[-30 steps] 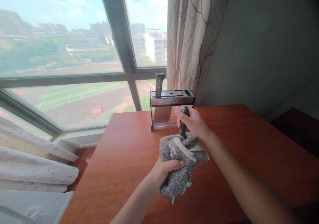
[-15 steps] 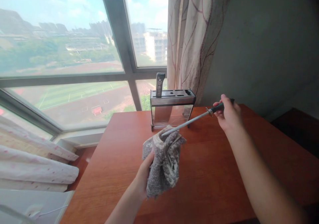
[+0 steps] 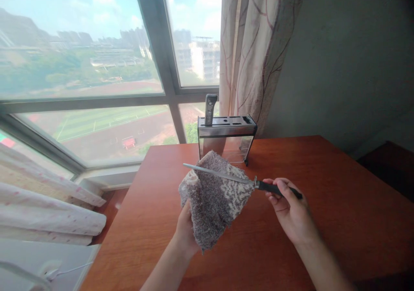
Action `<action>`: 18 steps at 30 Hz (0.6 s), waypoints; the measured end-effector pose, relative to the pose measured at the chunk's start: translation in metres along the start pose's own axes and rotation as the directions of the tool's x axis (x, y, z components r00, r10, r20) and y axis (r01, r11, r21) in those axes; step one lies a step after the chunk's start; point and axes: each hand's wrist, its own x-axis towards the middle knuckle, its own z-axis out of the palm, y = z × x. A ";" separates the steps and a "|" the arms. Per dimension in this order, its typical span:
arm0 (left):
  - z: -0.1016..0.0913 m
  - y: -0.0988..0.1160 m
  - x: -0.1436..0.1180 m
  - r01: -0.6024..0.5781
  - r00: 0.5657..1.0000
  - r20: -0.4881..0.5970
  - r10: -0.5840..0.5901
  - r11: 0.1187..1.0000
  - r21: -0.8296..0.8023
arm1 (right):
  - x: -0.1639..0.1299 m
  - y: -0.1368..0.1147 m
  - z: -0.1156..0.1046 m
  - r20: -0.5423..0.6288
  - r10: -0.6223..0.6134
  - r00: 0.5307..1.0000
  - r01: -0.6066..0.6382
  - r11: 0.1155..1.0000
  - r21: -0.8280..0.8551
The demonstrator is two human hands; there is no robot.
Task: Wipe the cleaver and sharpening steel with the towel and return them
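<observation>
My right hand (image 3: 289, 204) is closed round the black handle of a honing steel (image 3: 223, 174). The steel's grey rod points left and lies across the front of a grey and cream fuzzy cloth (image 3: 211, 209). My left hand (image 3: 187, 232) grips that cloth from its left side, thumb in front; the other fingers are hidden behind it. Just beyond the cloth stands a knife block (image 3: 228, 131) with a metal top and clear sides. One knife (image 3: 211, 109) sits upright in its left slot, its dark handle showing.
All of this is over a reddish-brown wooden table (image 3: 155, 187). Behind it are a large window (image 3: 113, 127) and a patterned curtain (image 3: 252, 45). A pale curtain (image 3: 48, 209) hangs at the left, above a white surface with a cable (image 3: 73, 269).
The rod has come out of the cloth's fold and now lies across its face. My right hand has moved down and slightly left. The cloth has spread wider.
</observation>
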 end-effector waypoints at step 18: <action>0.026 0.017 -0.001 -0.327 0.936 -0.210 0.283 0.919 -0.219 | -0.047 0.019 0.004 0.399 0.008 0.917 0.275 0.712 -0.646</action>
